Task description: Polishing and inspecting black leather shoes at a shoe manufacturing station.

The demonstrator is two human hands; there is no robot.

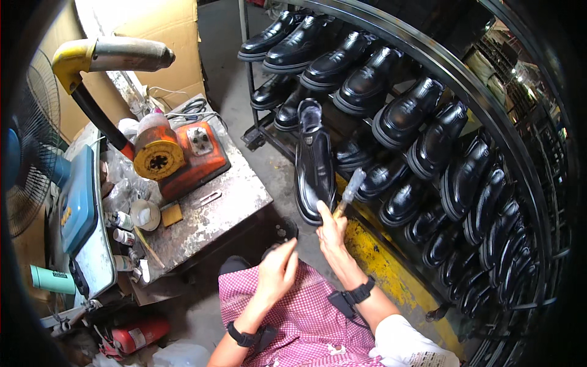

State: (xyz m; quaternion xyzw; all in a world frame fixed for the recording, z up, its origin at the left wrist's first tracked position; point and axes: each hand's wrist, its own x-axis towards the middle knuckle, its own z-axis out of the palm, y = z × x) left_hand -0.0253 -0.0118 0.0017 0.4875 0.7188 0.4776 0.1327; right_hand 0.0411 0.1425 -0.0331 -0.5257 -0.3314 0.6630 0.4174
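Observation:
A glossy black shoe (315, 165) with a fuzzy lining hangs in front of me, its toe toward me and its opening away. My right hand (332, 231) grips it by the toe, thumb on the upper. The same hand also holds a brush (351, 188) with a yellowish handle and a pale, whitish head, which points up beside the shoe. My left hand (278, 272) is closed above my lap, left of the shoe and apart from it; whatever its curled fingers may hold is hidden. A pink checked apron (306, 306) covers my lap.
A metal rack (379, 235) of similar black shoes curves along the right. At left, a worn table (238, 189) bears an orange machine (195, 156), bottles and a small bowl (144, 215). A fan (30, 140) and a red fire extinguisher (140, 333) are farther left.

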